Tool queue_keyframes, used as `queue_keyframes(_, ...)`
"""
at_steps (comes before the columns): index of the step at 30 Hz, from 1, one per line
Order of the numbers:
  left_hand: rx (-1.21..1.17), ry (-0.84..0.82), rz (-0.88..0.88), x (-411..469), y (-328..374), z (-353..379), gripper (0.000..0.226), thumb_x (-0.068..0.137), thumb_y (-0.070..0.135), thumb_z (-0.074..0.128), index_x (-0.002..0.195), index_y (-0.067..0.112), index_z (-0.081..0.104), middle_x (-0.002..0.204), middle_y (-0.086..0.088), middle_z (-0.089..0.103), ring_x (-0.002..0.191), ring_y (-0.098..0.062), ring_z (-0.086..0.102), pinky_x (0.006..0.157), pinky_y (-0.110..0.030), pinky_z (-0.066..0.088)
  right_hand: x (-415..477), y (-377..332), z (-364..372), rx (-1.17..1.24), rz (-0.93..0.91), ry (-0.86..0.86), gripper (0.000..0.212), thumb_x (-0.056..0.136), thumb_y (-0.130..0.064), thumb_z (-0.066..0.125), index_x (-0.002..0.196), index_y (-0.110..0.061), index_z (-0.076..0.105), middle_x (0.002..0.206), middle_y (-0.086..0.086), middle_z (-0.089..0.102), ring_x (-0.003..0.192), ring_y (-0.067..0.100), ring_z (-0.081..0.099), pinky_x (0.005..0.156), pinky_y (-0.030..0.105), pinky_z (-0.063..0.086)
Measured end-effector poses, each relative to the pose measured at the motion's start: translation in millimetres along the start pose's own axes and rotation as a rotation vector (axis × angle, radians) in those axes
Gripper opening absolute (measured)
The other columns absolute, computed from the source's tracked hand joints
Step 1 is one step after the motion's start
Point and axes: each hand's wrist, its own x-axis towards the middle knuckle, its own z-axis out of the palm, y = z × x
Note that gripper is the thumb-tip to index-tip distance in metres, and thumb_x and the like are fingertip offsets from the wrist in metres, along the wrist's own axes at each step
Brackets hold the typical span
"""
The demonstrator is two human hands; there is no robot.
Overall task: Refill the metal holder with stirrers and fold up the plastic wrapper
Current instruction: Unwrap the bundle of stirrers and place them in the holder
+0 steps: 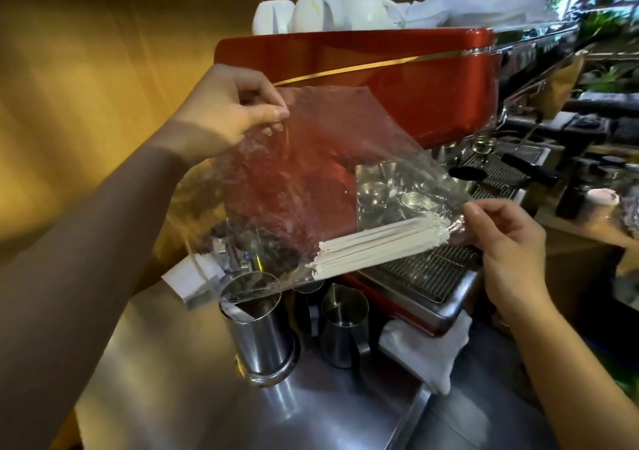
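Clear plastic wrapper [304,173] is held spread in the air above the metal holder [257,325], which stands on the steel bench [179,380] with only a few stirrers, if any, showing at its rim. The upper corner of the wrapper is pinched between thumb and fingers of the left hand [231,110], which is closed on the film. The lower right end is gripped by the right hand [505,238], its fingers closed on the gathered plastic just beyond the stirrers [377,245]. The white bundle lies along the bottom fold of the wrapper, tilted down toward the holder, its lower ends above and to the right of the rim.

A spill is judged the main risk: the lower left mouth of the wrapper seems to hang only partly over the holder, so stirrers released too fast, or at too shallow a tilt, could slide past the rim onto the bench or into the metal pitcher [342,325] just right of the holder. The thin film could also slip from the left pinch, and the whole bundle would then be dumped at once.
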Motion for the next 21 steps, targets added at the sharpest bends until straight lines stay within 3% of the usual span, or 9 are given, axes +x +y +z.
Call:
queue_keyframes(4, -0.04, 0.029, -0.025, -8, -8, -5, 0.009, 0.083, 0.001, 0.063, 0.09, -0.004, 0.066, 0.072, -0.005, 0.063, 0.057, 0.003, 0.063, 0.059, -0.009, 0.051, 0, -8, 5, -0.013, -0.02, -0.043, 0.008, 0.088, -0.016, 0.058, 0.082, -0.019, 0.063, 0.07, 0.002, 0.062, 0.053, 0.007, 0.061, 0.054, 0.013, 0.049)
queue_keyframes(8, -0.088, 0.059, -0.086, -21, -23, -14, 0.007, 0.082, -0.004, 0.062, 0.088, -0.007, 0.064, 0.065, -0.002, 0.063, 0.053, 0.002, 0.062, 0.056, -0.01, 0.05, 0, -11, 19, -0.016, -0.031, -0.115, 0.009, 0.088, -0.013, 0.057, 0.082, -0.018, 0.061, 0.062, -0.008, 0.064, 0.053, 0.008, 0.061, 0.056, 0.017, 0.052)
queue_keyframes(11, -0.097, 0.095, -0.14, -33, -40, -25, 0.01, 0.082, -0.002, 0.063, 0.075, 0.006, 0.065, 0.051, 0.01, 0.067, 0.052, 0.001, 0.061, 0.054, -0.01, 0.048, 0, -10, 33, -0.011, -0.051, -0.173, 0.014, 0.088, -0.01, 0.056, 0.08, -0.02, 0.061, 0.069, 0.001, 0.062, 0.053, 0.006, 0.06, 0.055, 0.013, 0.05)
queue_keyframes(21, -0.098, 0.195, -0.186, -81, -88, -51, 0.017, 0.081, 0.007, 0.066, 0.072, 0.021, 0.066, 0.059, 0.018, 0.068, 0.057, 0.002, 0.06, 0.058, -0.009, 0.047, 9, -12, 80, -0.056, -0.112, -0.28, 0.016, 0.088, -0.017, 0.058, 0.077, -0.028, 0.062, 0.072, -0.003, 0.062, 0.058, -0.001, 0.056, 0.056, 0.01, 0.047)
